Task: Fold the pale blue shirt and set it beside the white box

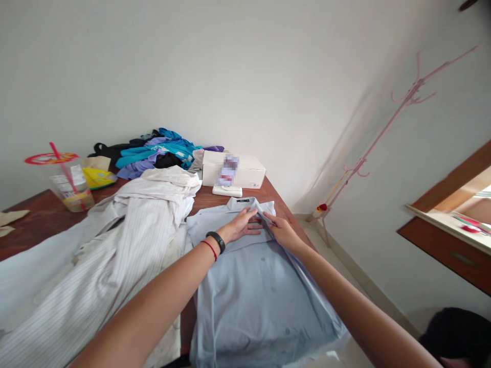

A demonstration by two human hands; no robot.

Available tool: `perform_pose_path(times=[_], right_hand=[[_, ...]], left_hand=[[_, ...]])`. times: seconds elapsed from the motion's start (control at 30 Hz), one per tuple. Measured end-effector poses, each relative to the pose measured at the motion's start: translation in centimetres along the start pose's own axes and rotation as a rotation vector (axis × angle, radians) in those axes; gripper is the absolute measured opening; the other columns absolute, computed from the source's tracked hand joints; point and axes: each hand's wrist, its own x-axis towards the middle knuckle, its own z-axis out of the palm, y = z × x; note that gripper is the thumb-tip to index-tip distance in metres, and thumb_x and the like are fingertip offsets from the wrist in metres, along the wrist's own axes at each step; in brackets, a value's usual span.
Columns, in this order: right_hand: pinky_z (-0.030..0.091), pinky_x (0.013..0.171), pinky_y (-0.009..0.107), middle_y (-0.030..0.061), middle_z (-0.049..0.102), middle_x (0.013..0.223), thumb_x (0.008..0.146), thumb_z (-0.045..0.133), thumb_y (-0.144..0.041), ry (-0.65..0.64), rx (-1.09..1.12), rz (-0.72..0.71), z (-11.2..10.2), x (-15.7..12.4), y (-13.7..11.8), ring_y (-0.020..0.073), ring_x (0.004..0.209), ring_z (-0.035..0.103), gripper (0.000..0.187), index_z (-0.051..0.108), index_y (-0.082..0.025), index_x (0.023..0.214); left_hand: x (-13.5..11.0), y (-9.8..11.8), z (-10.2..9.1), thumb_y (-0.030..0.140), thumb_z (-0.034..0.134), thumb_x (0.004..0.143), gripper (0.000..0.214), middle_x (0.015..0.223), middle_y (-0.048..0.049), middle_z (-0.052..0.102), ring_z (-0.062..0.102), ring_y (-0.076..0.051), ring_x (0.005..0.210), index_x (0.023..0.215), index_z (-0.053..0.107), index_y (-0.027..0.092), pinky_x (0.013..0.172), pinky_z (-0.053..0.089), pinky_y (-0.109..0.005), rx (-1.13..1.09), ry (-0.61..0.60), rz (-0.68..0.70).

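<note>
A light blue shirt (249, 278) is spread out on a brown table (206, 197), close to the table's right edge, with its collar (233, 205) at the far end. To the left of the blue shirt, a big stripy white shirt (141, 220) is heaped in long folds. Low down to the right of the blue shirt, a dark thing (456, 335) is seen, but what it is cannot be told. A black band (217, 241) and a red string (210, 249) are worn on the left wrist, above the blue shirt. The left hand (243, 224) is laid on the blue shirt just below its collar, with the fingers spread apart; whether any cloth is caught under the thumb cannot be told. The right hand (284, 234) is held at the blue shirt's right shoulder edge, and the cloth is touched by its pointing finger; whether the cloth is pinched cannot be told. Past the collar of the blue shirt, a white box (251, 171) is set, with a small white stand (227, 191) in front of it. Far to the left of the blue shirt, a cup (69, 186) with a pink straw is placed, and past it clothes (157, 153) are piled up. Well to the right of the blue shirt, a pink coat rack (378, 135) is stood by the wall (245, 66).
</note>
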Motion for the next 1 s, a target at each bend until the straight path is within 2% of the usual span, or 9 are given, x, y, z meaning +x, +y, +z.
perform_pose_path(times=[0.1, 0.2, 0.27, 0.37, 0.47, 0.57, 0.7, 0.83, 1.0], right_hand=[[0.029, 0.12, 0.052, 0.002, 0.066, 0.135, 0.075, 0.057, -0.012, -0.095, -0.037, -0.041, 1.5, -0.2, 0.5, 0.0303, 0.133, 0.055, 0.057, 0.069, -0.023, 0.13], [0.022, 0.123, 0.051, 0.0014, 0.059, 0.143, 0.073, 0.054, -0.009, -0.146, -0.093, -0.068, 2.3, -0.4, 0.6, 0.0294, 0.14, 0.048, 0.066, 0.064, -0.022, 0.137], [0.021, 0.124, 0.05, 0.0032, 0.057, 0.146, 0.073, 0.054, -0.01, -0.154, -0.133, -0.058, 2.3, -0.7, 0.4, 0.0297, 0.141, 0.046, 0.069, 0.06, -0.02, 0.141], [0.024, 0.122, 0.05, 0.0051, 0.056, 0.148, 0.076, 0.059, -0.016, -0.16, -0.189, -0.021, 1.7, -1.7, -0.2, 0.0308, 0.14, 0.046, 0.066, 0.058, -0.02, 0.142], [0.039, 0.113, 0.049, 0.0097, 0.063, 0.139, 0.079, 0.065, -0.025, -0.15, -0.28, 0.038, 0.4, -3.3, -0.8, 0.032, 0.13, 0.056, 0.063, 0.058, -0.02, 0.142], [0.054, 0.088, 0.04, 0.0127, 0.068, 0.128, 0.08, 0.069, -0.034, -0.133, -0.371, 0.089, -1.6, -5.8, -1.4, 0.0284, 0.108, 0.067, 0.06, 0.06, -0.019, 0.138], [0.051, 0.074, 0.034, 0.0074, 0.073, 0.097, 0.079, 0.071, -0.044, -0.19, -0.582, 0.16, -4.8, -10.3, -2.2, 0.0214, 0.078, 0.066, 0.049, 0.068, -0.019, 0.12], [0.049, 0.078, 0.037, 0.0068, 0.07, 0.092, 0.083, 0.063, -0.056, -0.191, -0.774, 0.231, -7.3, -14.3, -2.7, 0.0239, 0.081, 0.065, 0.047, 0.072, -0.02, 0.112], [0.048, 0.075, 0.035, 0.0054, 0.069, 0.088, 0.084, 0.055, -0.067, -0.169, -0.823, 0.304, -8.8, -16.1, -2.3, 0.0238, 0.08, 0.065, 0.054, 0.072, -0.02, 0.104]], left_hand=[[-0.2, -0.5, -0.2, 0.045, 0.065, 0.092, 0.089, 0.122, -0.0107, 0.066, 0.07, -0.023, 0.092, 0.16, 0.008, 0.037, 0.081, 0.06, -0.041, -0.021, -0.002, 0.054], [-0.1, -1.0, -0.2, 0.043, 0.065, 0.092, 0.066, 0.116, -0.0095, 0.068, 0.067, -0.023, 0.096, 0.152, 0.04, 0.031, 0.08, 0.059, -0.038, 0.071, -0.012, 0.124], [0.0, -1.2, -0.1, 0.043, 0.065, 0.092, 0.042, 0.112, -0.0101, 0.069, 0.066, -0.024, 0.098, 0.127, 0.065, 0.021, 0.08, 0.058, -0.036, 0.101, -0.011, 0.124], [0.2, -1.3, -0.1, 0.043, 0.065, 0.09, 0.03, 0.094, -0.0086, 0.07, 0.065, -0.023, 0.092, 0.094, 0.071, 0.014, 0.08, 0.057, -0.035, 0.106, -0.009, 0.123], [0.1, -1.3, -0.2, 0.044, 0.065, 0.089, 0.03, 0.081, -0.0051, 0.066, 0.064, -0.02, 0.081, 0.086, 0.066, 0.014, 0.079, 0.056, -0.036, 0.08, -0.03, 0.127], [0.0, -1.2, -0.2, 0.044, 0.065, 0.088, 0.03, 0.078, -0.003, 0.062, 0.062, -0.018, 0.077, 0.083, 0.062, 0.015, 0.078, 0.056, -0.036, 0.04, -0.04, 0.13], [0.0, -1.2, -0.4, 0.043, 0.067, 0.086, 0.028, 0.079, -0.0019, 0.059, 0.059, -0.016, 0.073, 0.085, 0.06, 0.016, 0.072, 0.055, -0.032, -0.001, -0.044, 0.121], [0.0, -1.1, -0.6, 0.043, 0.069, 0.084, 0.028, 0.079, -0.0013, 0.06, 0.058, -0.015, 0.071, 0.087, 0.062, 0.017, 0.07, 0.054, -0.028, -0.038, -0.072, 0.12], [-0.3, -1.0, -0.5, 0.047, 0.072, 0.082, 0.032, 0.082, -0.0036, 0.065, 0.062, -0.018, 0.076, 0.089, 0.063, 0.017, 0.074, 0.054, -0.032, -0.069, -0.057, 0.107]])
